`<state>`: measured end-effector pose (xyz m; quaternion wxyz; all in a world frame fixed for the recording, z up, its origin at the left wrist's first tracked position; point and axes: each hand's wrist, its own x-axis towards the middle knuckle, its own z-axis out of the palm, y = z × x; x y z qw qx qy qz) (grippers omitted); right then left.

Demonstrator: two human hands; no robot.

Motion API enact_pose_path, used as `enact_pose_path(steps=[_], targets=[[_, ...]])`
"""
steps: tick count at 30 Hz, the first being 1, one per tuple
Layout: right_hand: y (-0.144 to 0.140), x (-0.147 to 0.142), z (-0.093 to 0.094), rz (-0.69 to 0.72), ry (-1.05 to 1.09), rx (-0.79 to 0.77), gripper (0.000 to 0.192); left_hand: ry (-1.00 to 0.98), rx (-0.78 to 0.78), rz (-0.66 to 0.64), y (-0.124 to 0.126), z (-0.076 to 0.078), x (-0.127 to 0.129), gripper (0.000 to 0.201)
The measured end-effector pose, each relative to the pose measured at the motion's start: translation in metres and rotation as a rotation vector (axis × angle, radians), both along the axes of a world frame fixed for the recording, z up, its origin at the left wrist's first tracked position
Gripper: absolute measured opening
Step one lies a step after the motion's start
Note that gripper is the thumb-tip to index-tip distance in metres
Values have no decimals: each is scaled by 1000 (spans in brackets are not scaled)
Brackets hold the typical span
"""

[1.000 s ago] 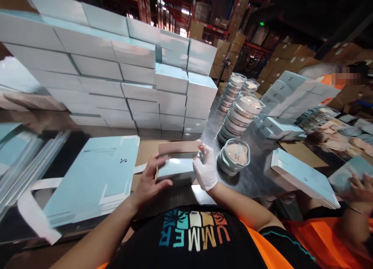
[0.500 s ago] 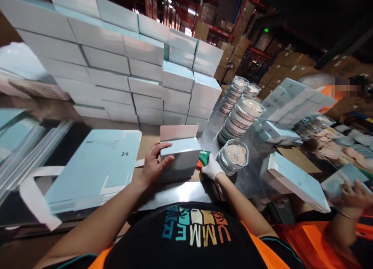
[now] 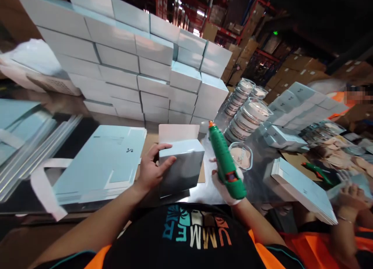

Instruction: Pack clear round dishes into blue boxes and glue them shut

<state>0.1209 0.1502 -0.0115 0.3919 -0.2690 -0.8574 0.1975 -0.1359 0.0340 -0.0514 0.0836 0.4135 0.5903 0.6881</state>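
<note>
My left hand grips the left side of a pale box, thumb on the near face and fingers over the top. The box's far flap stands up. A green glue gun with an orange tip is in my right hand, which wears a white glove; the nozzle points away from me and the gun covers most of the fingers. Just right of the gun stands a clear round container with a beige disc inside.
Beyond the box rises a wall of stacked white boxes. Flat light-blue cartons lie to the left, beside a white strip. Stacked clear containers stand right. A co-worker's hand rests on a carton at far right.
My right hand has lifted the glue gun from beside the box and turned its nozzle forward. The box has tilted slightly in my left hand. The whole view has shifted a little.
</note>
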Motion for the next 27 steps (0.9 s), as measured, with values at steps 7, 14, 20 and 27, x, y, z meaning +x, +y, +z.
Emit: enact_pose_path(steps=[7,14,20,27], targets=[[-24,-34,17,173,-86,116,19,166,76,-13,2,-4,16,33],[-22,-42,22,147,-91,70,19,198,-17,24,1,-1,20,39],[3,-24,1,-80,45,-186,28,201,-24,39,-1,-1,17,40],[33,-23,-31,-88,272,-744,53,119,-30,47,-1,-9,8,40]])
